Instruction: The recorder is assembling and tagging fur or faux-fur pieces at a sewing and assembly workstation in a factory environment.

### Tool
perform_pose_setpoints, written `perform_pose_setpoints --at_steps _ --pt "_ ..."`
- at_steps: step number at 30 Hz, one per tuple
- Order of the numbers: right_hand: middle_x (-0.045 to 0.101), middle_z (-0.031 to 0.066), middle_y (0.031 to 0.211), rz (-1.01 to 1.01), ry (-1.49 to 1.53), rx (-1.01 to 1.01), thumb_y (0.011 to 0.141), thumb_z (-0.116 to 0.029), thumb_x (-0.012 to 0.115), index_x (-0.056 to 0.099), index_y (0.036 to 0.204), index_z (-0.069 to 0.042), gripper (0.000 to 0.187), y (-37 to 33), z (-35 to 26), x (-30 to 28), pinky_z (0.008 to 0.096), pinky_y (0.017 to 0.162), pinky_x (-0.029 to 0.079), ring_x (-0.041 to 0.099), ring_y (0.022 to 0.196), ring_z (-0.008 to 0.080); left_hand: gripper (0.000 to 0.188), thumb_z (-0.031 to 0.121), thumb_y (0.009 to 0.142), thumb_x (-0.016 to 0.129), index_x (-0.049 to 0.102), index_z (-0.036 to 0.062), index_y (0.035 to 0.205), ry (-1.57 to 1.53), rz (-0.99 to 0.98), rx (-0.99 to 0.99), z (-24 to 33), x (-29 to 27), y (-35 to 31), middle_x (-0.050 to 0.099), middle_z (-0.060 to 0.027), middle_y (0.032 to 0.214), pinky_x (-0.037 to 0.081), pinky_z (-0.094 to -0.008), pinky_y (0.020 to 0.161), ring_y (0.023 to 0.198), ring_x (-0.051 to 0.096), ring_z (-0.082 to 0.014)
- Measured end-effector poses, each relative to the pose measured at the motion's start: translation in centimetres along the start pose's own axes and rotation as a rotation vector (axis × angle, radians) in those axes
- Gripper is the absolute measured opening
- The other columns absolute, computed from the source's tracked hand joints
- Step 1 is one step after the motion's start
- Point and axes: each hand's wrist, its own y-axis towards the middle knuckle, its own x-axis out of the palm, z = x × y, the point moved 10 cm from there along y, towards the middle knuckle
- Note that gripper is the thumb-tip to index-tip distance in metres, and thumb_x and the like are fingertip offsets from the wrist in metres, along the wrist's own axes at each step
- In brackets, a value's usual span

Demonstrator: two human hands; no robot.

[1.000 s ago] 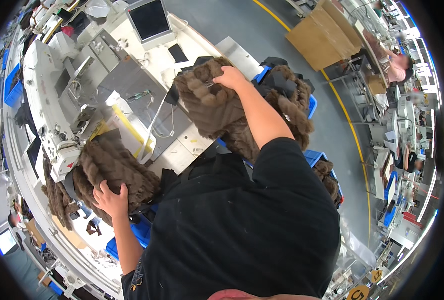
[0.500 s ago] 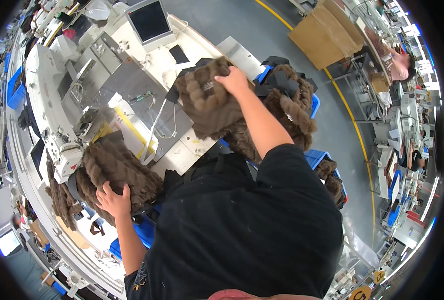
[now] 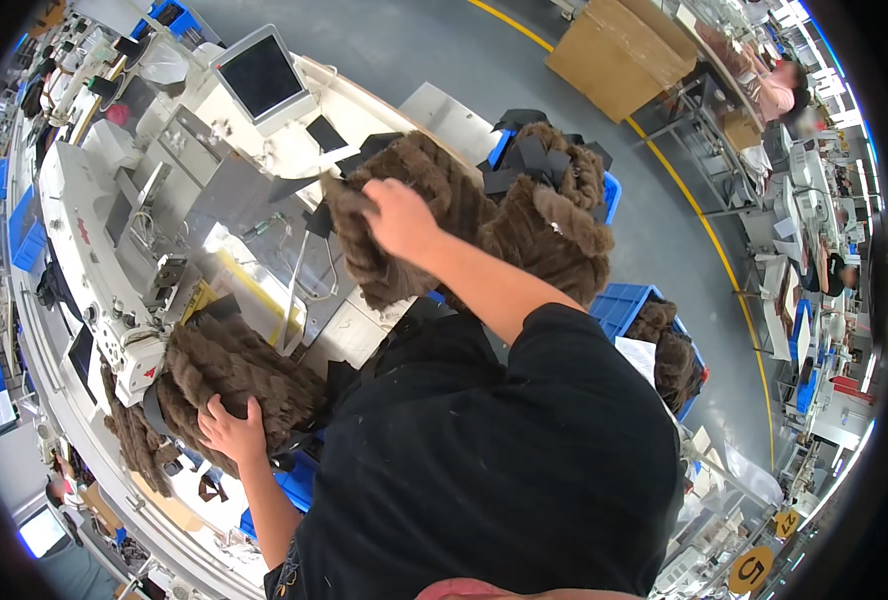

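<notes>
In the head view, the right hand [image 3: 399, 215] is blurred at its fingers, which bend over a brown fur piece [image 3: 369, 265] on the bench [image 3: 349, 322]; whether they pinch it or only press on it cannot be told. The forearm covers part of this piece, and where its lower edge ends is hard to make out against the dark clothing. The left hand [image 3: 234, 432] lies with fingers spread and thumb held wide on another brown fur piece [image 3: 254, 355], beside the head of a white sewing machine [image 3: 84, 240]. The needle area is hidden, and dark material at this piece's lower edge merges with the black shirt [image 3: 504, 450].

To the right, a blue bin [image 3: 613, 195] is mostly covered by a heap of brown fur [image 3: 549, 240] with black strips [image 3: 534, 165] on top. Behind the shoulder, a second blue bin [image 3: 619, 305] holds more brown fur [image 3: 672, 350], with a white sheet [image 3: 639, 357] at its near side; the shirt cuts off its lower part. Below the left hand, a third blue bin [image 3: 296, 487] is largely screened by the forearm and shirt, its contents unclear. A large cardboard box [image 3: 614, 60] stands beyond, its inside out of sight.
</notes>
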Motion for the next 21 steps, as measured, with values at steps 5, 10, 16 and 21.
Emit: perform_pose_setpoints --at_steps 5,10,16,21 --pt "0.066 0.0218 0.117 -0.110 -0.176 0.230 0.080 -0.013 0.058 0.065 0.113 -0.003 0.036 5.9 11.4 -2.7 0.0461 0.098 0.048 0.060 0.113 0.0407 0.066 0.046 0.072 0.074 0.054 0.0149 0.126 -0.022 0.019 0.001 0.4 -0.7 -0.3 0.050 -0.0196 0.133 0.031 -0.0683 0.103 0.131 0.043 -0.0398" --pt "0.067 0.0208 0.116 -0.181 -0.255 0.369 0.079 -0.012 0.054 0.070 0.112 -0.004 0.038 9.7 21.5 -2.6 0.0446 0.098 0.049 0.062 0.111 0.0401 0.066 0.045 0.071 0.074 0.054 0.0144 0.125 -0.046 0.006 0.008 0.8 -0.9 0.0 0.051 -0.0173 0.132 0.031 -0.0701 0.101 0.130 0.043 -0.0393" --pt "0.069 0.0183 0.115 -0.375 -0.504 0.482 0.080 -0.011 0.056 0.070 0.110 -0.006 0.033 10.4 21.3 -1.3 0.0464 0.095 0.050 0.063 0.110 0.0371 0.066 0.046 0.069 0.075 0.055 0.0142 0.124 -0.064 0.009 -0.005 0.7 -0.9 0.1 0.051 -0.0169 0.133 0.030 -0.0694 0.102 0.130 0.043 -0.0389" --pt "0.067 0.0137 0.118 -0.331 -0.746 0.154 0.080 -0.009 0.057 0.069 0.116 -0.014 0.038 12.7 10.5 -1.4 0.0439 0.097 0.049 0.060 0.117 0.0335 0.066 0.045 0.068 0.076 0.056 0.0144 0.123 -0.079 -0.021 -0.029 0.2 -0.9 0.0 0.050 -0.0174 0.133 0.031 -0.0667 0.103 0.130 0.043 -0.0387"
